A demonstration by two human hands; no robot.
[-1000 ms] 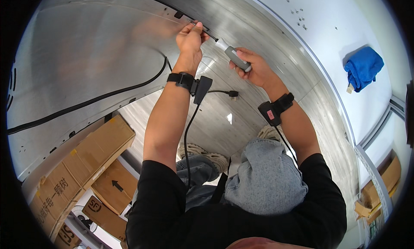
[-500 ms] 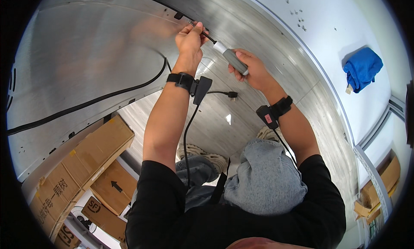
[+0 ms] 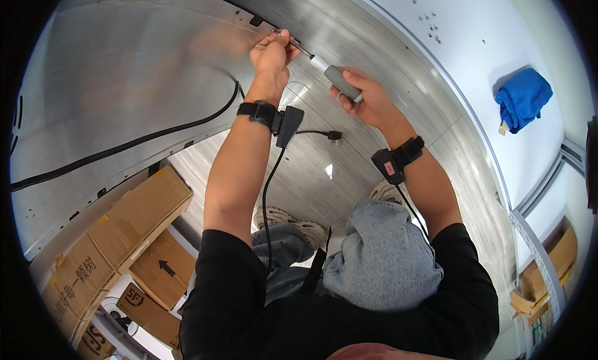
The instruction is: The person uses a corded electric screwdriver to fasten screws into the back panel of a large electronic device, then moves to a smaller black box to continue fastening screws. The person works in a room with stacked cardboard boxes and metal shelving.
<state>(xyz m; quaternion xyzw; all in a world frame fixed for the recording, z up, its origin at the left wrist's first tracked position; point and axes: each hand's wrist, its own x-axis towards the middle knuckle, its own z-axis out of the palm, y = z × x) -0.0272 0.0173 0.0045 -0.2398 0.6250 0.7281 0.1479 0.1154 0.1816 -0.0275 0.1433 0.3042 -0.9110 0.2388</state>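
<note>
My right hand (image 3: 364,100) grips the grey and white handle of a screwdriver (image 3: 334,77). Its thin metal shaft runs up and left to the edge of a large silver metal panel (image 3: 124,80). My left hand (image 3: 271,52) pinches the shaft near its tip, right at the panel's dark edge strip. Both wrists carry black bands with small devices, and a black cable (image 3: 268,192) hangs from the left one.
A black cable (image 3: 124,147) runs along the metal panel. Several cardboard boxes (image 3: 112,241) stand at the lower left. A blue cloth (image 3: 522,98) lies on a white surface at the right. Below are a grey wood-look floor (image 3: 324,167) and my knees.
Both hands and the screwdriver have shifted slightly up along the panel edge. The grip on the tool looks the same.
</note>
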